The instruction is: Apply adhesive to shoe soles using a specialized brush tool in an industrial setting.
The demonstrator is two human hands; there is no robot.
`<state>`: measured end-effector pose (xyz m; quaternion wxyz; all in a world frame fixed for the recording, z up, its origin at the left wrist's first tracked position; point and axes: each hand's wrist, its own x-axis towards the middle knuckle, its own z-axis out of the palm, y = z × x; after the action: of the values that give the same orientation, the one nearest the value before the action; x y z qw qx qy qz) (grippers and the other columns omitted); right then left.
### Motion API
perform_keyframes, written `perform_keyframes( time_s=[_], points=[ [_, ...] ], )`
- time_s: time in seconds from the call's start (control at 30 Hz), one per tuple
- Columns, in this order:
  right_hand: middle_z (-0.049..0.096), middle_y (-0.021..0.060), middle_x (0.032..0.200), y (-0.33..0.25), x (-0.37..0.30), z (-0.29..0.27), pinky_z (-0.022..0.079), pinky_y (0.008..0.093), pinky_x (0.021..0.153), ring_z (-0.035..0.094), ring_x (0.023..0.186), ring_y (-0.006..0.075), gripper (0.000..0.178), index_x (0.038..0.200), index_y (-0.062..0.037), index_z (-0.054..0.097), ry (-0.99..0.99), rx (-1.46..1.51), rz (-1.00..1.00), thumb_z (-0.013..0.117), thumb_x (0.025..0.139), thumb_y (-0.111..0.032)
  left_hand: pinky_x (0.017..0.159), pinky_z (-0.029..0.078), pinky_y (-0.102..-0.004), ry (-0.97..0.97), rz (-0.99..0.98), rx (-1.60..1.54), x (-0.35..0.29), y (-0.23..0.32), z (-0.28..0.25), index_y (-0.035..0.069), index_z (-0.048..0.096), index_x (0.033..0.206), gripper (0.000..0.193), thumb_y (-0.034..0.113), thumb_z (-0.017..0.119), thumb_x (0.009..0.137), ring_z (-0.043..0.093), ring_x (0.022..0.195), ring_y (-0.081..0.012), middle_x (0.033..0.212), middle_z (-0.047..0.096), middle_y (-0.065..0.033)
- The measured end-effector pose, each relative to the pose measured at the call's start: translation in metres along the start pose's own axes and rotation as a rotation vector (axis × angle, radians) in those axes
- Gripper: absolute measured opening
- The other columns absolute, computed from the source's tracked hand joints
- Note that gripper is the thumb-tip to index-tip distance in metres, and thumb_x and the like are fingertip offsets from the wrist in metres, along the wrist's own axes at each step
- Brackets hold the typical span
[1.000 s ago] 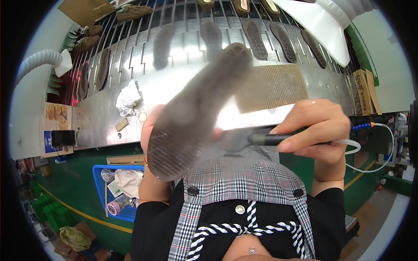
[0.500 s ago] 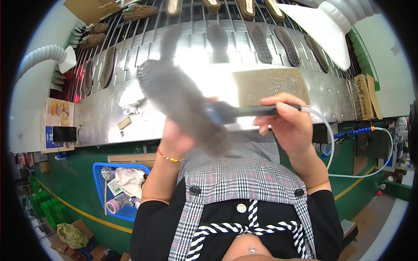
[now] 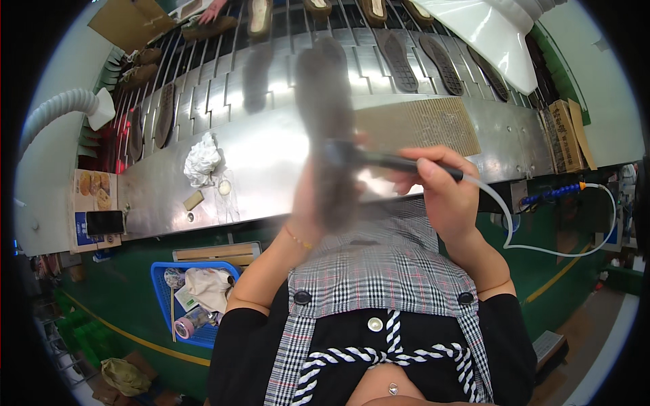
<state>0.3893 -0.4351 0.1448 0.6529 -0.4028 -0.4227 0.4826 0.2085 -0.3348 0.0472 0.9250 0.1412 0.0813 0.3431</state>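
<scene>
A metal bench (image 3: 264,183) bears ribbed board (image 3: 437,126) and, seemingly, crumpled paper (image 3: 202,161).

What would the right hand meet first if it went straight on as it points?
Probably the blurred dark sole held by the left hand, though depth is hard to judge.

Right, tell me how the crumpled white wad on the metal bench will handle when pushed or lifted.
The crumpled white wad is probably light and soft, given its thin, loose-looking folds. Its lumpy, uneven shape makes rolling unlikely; on the smooth, shiny metal bench it would more likely slide.
</scene>
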Motion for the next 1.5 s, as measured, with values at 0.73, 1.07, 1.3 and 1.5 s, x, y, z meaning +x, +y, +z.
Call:
perform_keyframes(
  time_s=[0.73,1.07,1.3,1.5],
  points=[
    [0.071,0.0167,0.086,-0.019,0.001,0.048,0.057,0.0303,0.058,0.070,0.069,0.0261,0.034,0.107,0.0099,0.067,-0.341,-0.665,-0.882,0.073,0.075,0.002,0.098,0.055,-0.0398,-0.242,0.578,0.318,-0.008,0.049,0.014,0.007,0.018,0.156,0.066,0.049,0.031,0.107,0.061,0.118,-0.0311,0.134,0.053,-0.0230],
    [0.071,0.0175,0.087,-0.006,0.000,0.047,0.058,0.0316,0.061,0.070,0.070,0.0266,0.036,0.109,0.0109,0.066,-0.384,-0.619,-0.859,0.073,0.075,0.002,0.082,0.062,-0.0468,-0.369,0.678,0.034,-0.005,0.059,0.042,0.009,0.018,0.158,0.075,0.056,0.039,0.103,0.059,0.112,-0.0388,0.136,0.053,-0.0279],
    [0.070,0.0185,0.086,-0.009,0.003,0.046,0.059,0.0315,0.060,0.070,0.069,0.0269,0.032,0.104,0.0102,0.069,-0.382,-0.650,-0.775,0.073,0.073,0.002,0.081,0.063,-0.0445,-0.420,0.738,0.169,-0.010,0.074,0.051,0.009,0.022,0.157,0.076,0.057,0.041,0.101,0.059,0.110,-0.0373,0.133,0.053,-0.0258],
    [0.070,0.0188,0.085,-0.009,0.004,0.046,0.058,0.0308,0.058,0.070,0.067,0.0275,0.030,0.101,0.0100,0.070,-0.419,-0.638,-0.783,0.073,0.073,0.001,0.089,0.058,-0.0452,-0.482,0.688,0.128,-0.015,0.082,0.059,0.009,0.026,0.155,0.073,0.056,0.040,0.102,0.058,0.113,-0.0346,0.140,0.049,-0.0237]
  ],
)
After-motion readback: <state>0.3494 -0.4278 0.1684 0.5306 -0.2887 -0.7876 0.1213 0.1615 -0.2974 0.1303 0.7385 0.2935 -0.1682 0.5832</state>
